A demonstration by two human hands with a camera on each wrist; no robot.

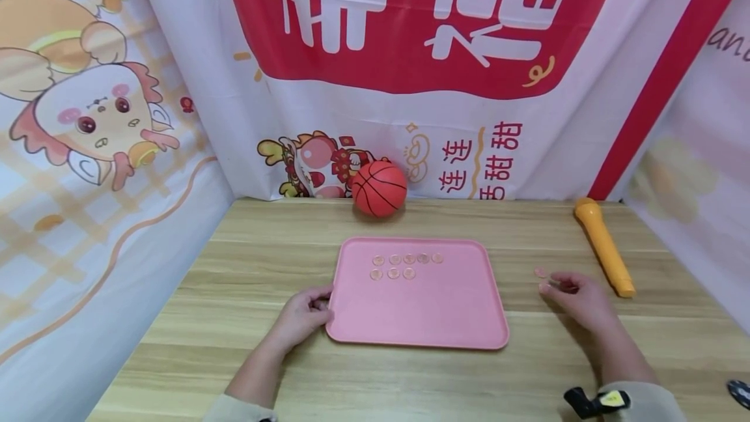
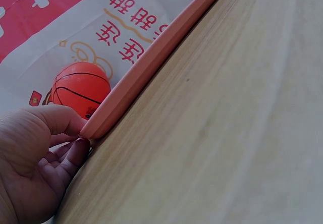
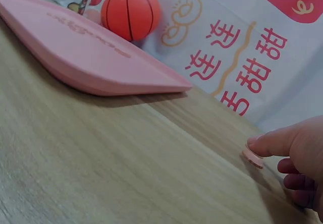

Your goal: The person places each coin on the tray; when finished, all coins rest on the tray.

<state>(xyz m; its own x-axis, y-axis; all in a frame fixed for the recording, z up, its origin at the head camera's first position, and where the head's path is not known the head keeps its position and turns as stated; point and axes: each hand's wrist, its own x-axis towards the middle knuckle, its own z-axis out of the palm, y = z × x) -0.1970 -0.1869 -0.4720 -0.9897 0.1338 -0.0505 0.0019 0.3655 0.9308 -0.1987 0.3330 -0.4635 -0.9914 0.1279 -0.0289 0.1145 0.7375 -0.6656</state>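
My left hand point(image 1: 300, 319) grips the left rim of a pink tray point(image 1: 410, 318); in the left wrist view, thumb and fingers hold the tray's corner point(image 2: 96, 128). On the tray lie several coin-like discs point(image 1: 408, 273) in two rows. To the right of the tray, my right hand point(image 1: 586, 301) is low over the table, digits bent toward a small pink disc point(image 1: 540, 272). In the right wrist view, a fingertip point(image 3: 257, 142) is right at a disc point(image 3: 253, 158), the other fingers folded beneath. I cannot tell whether a disc is pinched.
A red toy basketball point(image 1: 379, 189) sits behind the tray near the back cloth point(image 1: 316, 103). An orange toy microphone point(image 1: 605, 246) lies to the right, beyond my right hand. At the far right edge is part of a dark round object point(image 1: 739, 393). The table point(image 1: 234, 266) is wood-patterned.
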